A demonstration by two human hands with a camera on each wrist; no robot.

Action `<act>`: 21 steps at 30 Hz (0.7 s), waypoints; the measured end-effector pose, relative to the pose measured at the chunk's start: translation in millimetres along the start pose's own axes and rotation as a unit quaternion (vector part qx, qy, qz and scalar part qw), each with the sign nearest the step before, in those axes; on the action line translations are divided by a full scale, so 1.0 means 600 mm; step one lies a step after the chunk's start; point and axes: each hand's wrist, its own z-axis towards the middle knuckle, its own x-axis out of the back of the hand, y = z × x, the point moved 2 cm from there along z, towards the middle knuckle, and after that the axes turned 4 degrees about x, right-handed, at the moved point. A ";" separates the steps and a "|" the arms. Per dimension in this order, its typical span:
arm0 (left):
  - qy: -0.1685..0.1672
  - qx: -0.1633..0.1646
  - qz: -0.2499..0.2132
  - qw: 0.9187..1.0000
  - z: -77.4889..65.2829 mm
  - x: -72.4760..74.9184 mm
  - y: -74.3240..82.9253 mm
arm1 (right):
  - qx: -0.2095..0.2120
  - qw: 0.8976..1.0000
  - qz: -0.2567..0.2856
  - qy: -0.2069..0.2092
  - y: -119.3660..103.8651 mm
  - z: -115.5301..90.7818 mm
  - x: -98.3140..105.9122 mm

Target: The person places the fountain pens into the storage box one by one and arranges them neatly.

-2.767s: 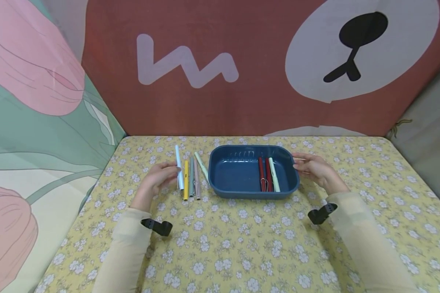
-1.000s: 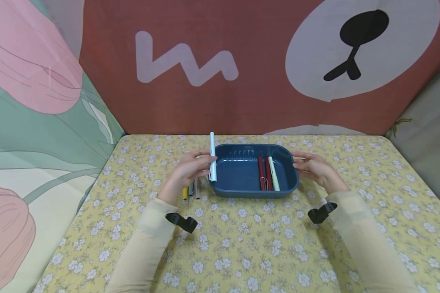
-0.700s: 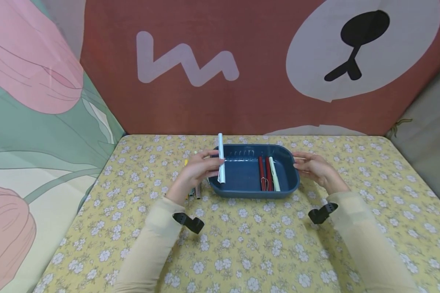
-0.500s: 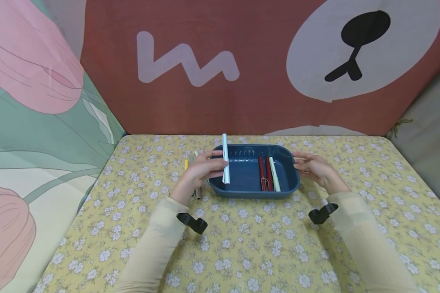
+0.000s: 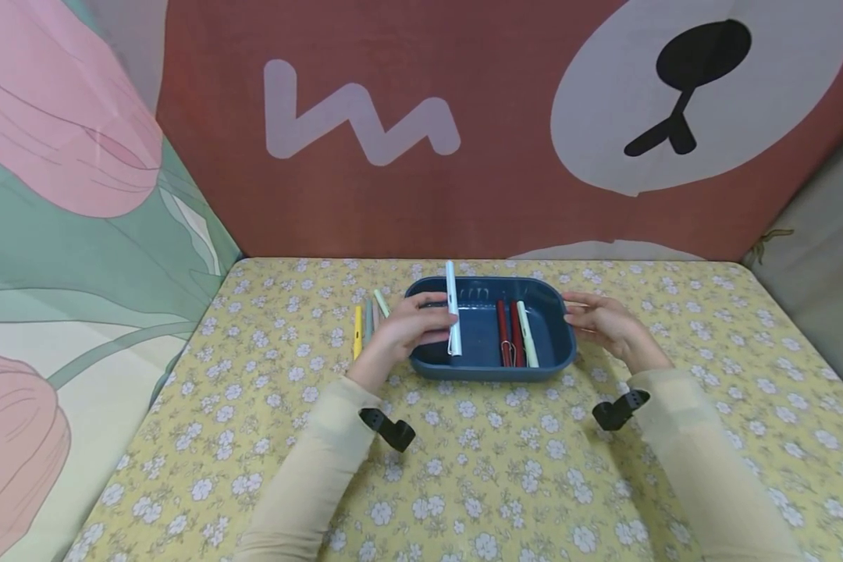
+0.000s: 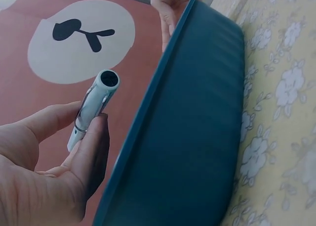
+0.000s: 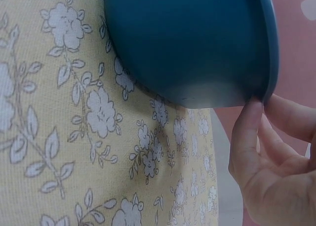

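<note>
My left hand (image 5: 412, 325) pinches a light blue pen (image 5: 453, 300) between thumb and fingers, holding it above the left part of a dark blue tray (image 5: 492, 375). In the left wrist view the pen (image 6: 94, 105) points its open, clipped end at the camera, above the tray's rim. My right hand (image 5: 607, 326) pinches the tray's right rim; the right wrist view shows thumb and fingertips (image 7: 253, 112) on that edge. Inside the tray, toward the right, lie two dark red pens (image 5: 502, 332) and a pale green pen (image 5: 527, 334) side by side.
Left of the tray, on the flowered cloth (image 5: 464, 468), lie a yellow pen (image 5: 358, 328), a grey-green pen (image 5: 368, 318) and another pale green pen (image 5: 382, 303), with a mauve one mostly hidden behind my left hand. A printed red backdrop (image 5: 407, 211) stands behind the table.
My left hand has picked up the light blue pen from the cloth and carried it right, over the tray's left rim and further inward. My right hand has stayed at the tray's right rim.
</note>
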 end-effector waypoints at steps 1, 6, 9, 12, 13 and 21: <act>0.001 -0.001 -0.001 1.000 0.001 -0.003 -0.001 | 0.000 1.000 0.001 -0.001 0.000 0.000 0.000; 0.006 -0.003 -0.006 1.000 0.004 -0.013 -0.006 | 0.001 1.000 0.004 -0.005 0.000 0.000 0.000; 0.008 -0.001 -0.008 1.000 0.007 -0.017 -0.011 | 0.001 1.000 0.003 -0.006 0.002 0.000 0.000; 0.011 -0.001 0.002 1.000 0.010 -0.023 -0.014 | -0.001 1.000 0.003 -0.006 0.002 0.000 0.000; 0.012 0.001 0.004 1.000 0.011 -0.025 -0.015 | -0.001 1.000 0.003 -0.006 0.002 0.001 0.000; 0.025 0.010 0.025 0.999 0.021 -0.042 -0.016 | 0.002 1.000 0.007 -0.012 0.001 -0.001 0.003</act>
